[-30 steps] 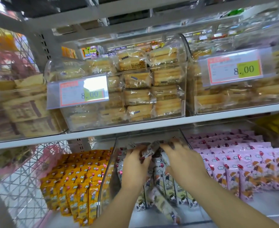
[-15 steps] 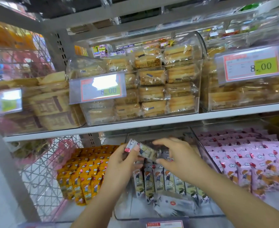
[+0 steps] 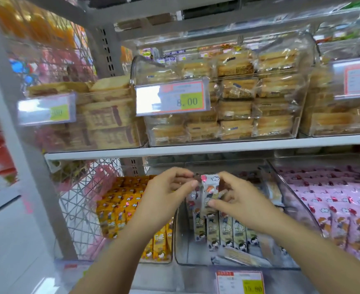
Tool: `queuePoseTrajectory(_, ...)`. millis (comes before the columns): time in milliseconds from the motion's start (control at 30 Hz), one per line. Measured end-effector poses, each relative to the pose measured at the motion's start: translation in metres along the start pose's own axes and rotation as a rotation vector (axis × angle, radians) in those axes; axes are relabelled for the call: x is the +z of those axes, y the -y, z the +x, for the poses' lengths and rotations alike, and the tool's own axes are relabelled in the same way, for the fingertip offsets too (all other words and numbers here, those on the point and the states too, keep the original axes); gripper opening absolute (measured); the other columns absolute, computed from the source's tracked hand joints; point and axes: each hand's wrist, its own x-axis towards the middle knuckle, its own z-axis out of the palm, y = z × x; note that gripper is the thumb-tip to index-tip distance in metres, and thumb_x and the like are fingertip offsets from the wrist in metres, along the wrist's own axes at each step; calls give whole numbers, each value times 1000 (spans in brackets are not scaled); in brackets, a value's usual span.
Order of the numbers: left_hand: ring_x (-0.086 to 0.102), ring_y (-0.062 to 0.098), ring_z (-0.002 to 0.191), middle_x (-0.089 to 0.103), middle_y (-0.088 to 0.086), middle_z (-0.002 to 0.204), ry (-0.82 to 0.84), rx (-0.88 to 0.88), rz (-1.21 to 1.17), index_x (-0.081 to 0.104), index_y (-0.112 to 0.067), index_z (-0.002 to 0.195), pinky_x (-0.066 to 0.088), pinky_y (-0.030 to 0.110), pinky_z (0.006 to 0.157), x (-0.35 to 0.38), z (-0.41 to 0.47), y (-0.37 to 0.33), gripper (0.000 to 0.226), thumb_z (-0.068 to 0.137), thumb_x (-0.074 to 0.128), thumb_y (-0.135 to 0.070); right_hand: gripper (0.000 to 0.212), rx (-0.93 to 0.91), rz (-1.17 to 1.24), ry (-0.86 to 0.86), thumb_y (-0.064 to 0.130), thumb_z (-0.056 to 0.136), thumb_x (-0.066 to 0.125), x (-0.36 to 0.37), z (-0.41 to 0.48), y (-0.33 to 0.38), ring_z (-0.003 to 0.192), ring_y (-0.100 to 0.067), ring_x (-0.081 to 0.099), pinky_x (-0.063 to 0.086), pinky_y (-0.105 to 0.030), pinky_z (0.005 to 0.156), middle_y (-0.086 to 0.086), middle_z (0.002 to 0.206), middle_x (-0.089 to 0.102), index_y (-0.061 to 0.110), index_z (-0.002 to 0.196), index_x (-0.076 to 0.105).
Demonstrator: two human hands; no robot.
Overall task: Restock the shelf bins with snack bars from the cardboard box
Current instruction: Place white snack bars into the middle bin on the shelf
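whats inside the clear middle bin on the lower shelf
Grey-wrapped snack bars stand in a row, some loose in front. The left hand and right hand, holding one, hide the back.

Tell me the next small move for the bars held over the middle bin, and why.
Probably lower the held bars into the middle bin beside the standing row. Both the left hand and right hand pinch them upright over that row, whose wrappers match, and the bin looks only partly filled.
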Motion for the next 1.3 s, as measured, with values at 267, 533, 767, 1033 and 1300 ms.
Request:
queuePoseTrajectory(267,51,-2,103,53,-17,112,114,-44,319,56,-43,98,38,11,80,-17,1,45,16,92,59,-29,34,51,-198,128,33,89,64,27,15,7,54,-2,51,36,-15,49,13,74,55,31,117,47)
queuePoseTrajectory(533,44,4,117,47,-10,122,126,-10,361,63,-33,117,30,13,96,-11,9,47,23,95,56,-29,26,158,-229,79,31,86,69,4,18,6,46,3,47,31,-13,45,5,73,56,13,103,58)
queuePoseTrajectory(767,55,0,93,57,-9,115,253,74,355,62,-26,119,43,15,84,26,12,6,28,92,61,-21,28,259,-292,-139,26,83,71,-49,5,0,53,-12,50,35,-22,47,-2,62,57,4,98,61)
queuePoseTrajectory(1033,46,9,124,48,-9,139,413,21,673,52,-28,131,20,11,75,69,23,4,39,93,60,-24,51,305,-314,32,24,83,73,-70,-10,-18,80,-15,55,37,-17,55,5,82,57,13,128,53)
queuePoseTrajectory(1300,51,14,117,51,-3,130,533,-64,661,52,-26,131,43,24,96,88,35,24,51,84,71,-22,41,286,-351,254,21,85,69,-48,-11,-35,67,-9,50,37,-20,54,0,97,53,11,121,52)
